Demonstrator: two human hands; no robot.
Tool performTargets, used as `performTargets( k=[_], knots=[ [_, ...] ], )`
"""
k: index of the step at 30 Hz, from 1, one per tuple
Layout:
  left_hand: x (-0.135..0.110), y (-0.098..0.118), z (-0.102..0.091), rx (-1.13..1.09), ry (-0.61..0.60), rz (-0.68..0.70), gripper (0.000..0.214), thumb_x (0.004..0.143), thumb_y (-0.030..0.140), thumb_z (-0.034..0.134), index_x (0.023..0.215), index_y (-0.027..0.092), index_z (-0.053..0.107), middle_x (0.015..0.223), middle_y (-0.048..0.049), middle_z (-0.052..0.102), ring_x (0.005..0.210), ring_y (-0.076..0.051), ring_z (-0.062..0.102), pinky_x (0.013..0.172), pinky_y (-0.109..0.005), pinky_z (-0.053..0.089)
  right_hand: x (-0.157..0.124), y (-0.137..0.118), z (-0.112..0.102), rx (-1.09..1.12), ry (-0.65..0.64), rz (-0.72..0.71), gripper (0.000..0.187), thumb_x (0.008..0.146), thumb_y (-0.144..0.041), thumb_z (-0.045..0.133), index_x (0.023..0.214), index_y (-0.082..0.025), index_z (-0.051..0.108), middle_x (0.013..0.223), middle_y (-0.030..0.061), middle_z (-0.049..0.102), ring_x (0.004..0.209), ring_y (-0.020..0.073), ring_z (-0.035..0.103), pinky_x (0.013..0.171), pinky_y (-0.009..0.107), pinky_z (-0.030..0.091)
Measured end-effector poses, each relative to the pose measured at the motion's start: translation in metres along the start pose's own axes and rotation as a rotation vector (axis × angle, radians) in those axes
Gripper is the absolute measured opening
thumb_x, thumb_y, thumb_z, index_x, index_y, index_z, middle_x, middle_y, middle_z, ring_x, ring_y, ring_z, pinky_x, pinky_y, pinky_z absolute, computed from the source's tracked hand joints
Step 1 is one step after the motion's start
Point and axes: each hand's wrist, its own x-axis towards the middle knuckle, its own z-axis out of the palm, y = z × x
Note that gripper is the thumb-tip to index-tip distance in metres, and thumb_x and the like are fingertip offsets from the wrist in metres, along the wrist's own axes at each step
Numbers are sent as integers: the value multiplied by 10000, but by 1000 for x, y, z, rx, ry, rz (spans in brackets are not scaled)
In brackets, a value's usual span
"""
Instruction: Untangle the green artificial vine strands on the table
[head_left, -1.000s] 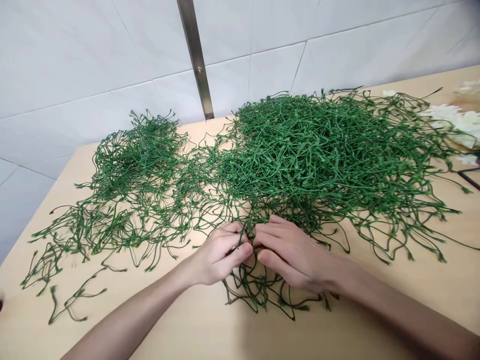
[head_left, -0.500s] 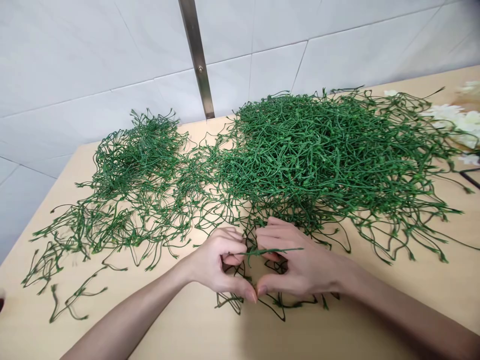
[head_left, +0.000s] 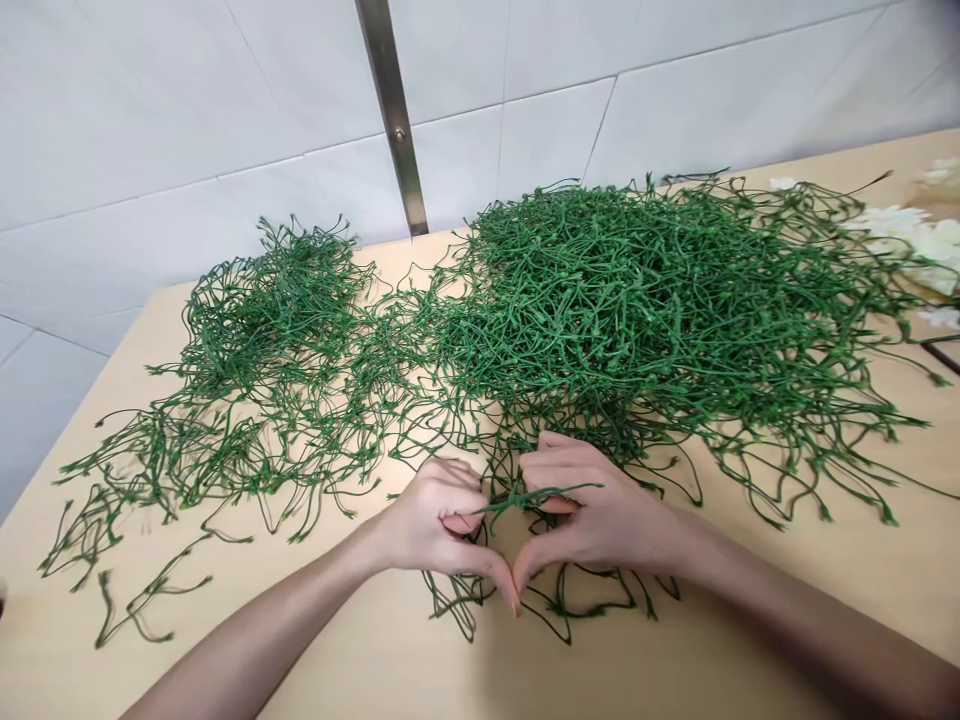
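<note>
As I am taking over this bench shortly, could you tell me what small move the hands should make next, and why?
Probably draw the thin green plastic sprig toward the body, clear of the large tangled pile of green plastic stems: the left hand and right hand both pinch it, but its loose strands overlap the pile's near fringe.

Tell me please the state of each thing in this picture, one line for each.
green sprig, held between both hands
left hand, curled, pinching the green sprig
right hand, curled on the green sprig, thumb tip touching the left thumb
large pile of stems, heaped and tangled
small pile of stems, looser, spread flat
white flowers, lying loose at the far right
</note>
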Motion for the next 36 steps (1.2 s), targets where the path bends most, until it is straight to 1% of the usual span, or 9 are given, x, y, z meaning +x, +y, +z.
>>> performTargets(
  k=[8,12,15,18,20,22,24,29,36],
  knots=[
    [3,6,-1,60,43,79,605,841,331,661,575,200,134,524,77,144,490,-88,162,486,-277,199,1,-1,-5,50,64,-91,611,859,-480,636,604,-184,166,577,-74,177,541,75,165,539,262,196],
    [1,4,-2,-35,364,-169,649,802,253,698,536,190,110,490,81,137,455,-61,152,441,-256,172,2,0,-15,106,307,172,653,825,-361,710,587,-195,125,545,-76,148,507,67,161,475,260,170],
    [-3,-1,-2,-156,404,-337,711,683,343,802,549,198,119,497,89,157,461,-48,150,426,-235,158,4,0,-17,142,308,267,583,709,-404,802,553,-195,281,546,-70,294,506,66,265,449,240,213],
    [-6,-5,-2,-312,457,-369,525,797,453,680,550,193,296,513,66,300,487,-73,285,473,-237,270,5,-3,-12,219,193,299,299,731,-373,787,895,-191,615,794,-1,587,503,55,358,438,216,335],
    [-6,-5,-3,-396,503,-372,407,880,467,568,613,180,459,556,20,435,557,-112,414,545,-265,354,4,-4,-10,229,162,338,556,751,-347,772,1252,-253,551,1131,72,606,482,31,367,428,219,385],
    [-4,-3,-3,-475,518,-388,366,920,440,514,691,161,574,633,-31,548,639,-146,506,619,-292,409,2,-5,-8,224,197,359,682,767,-317,757,1378,-316,455,1360,108,494,469,11,367,428,226,415],
    [-3,-1,-4,-539,520,-408,350,944,403,484,770,149,648,742,-69,633,716,-166,563,677,-302,442,2,-4,-8,216,248,359,646,789,-282,735,1374,-340,468,1427,97,444,463,2,363,441,232,439],
    [-6,2,-2,-525,526,-358,391,979,388,411,941,148,717,938,-111,718,779,-181,630,741,-322,491,2,-2,-7,181,291,379,486,855,-227,649,1320,-318,539,1332,71,537,444,2,385,498,247,503],
    [-8,3,0,-393,483,-246,418,964,429,434,945,133,730,948,-143,736,809,-201,640,753,-342,504,6,-3,-4,390,327,331,403,872,-191,619,1263,-272,561,1323,91,491,746,96,675,720,278,595]
  ],
)
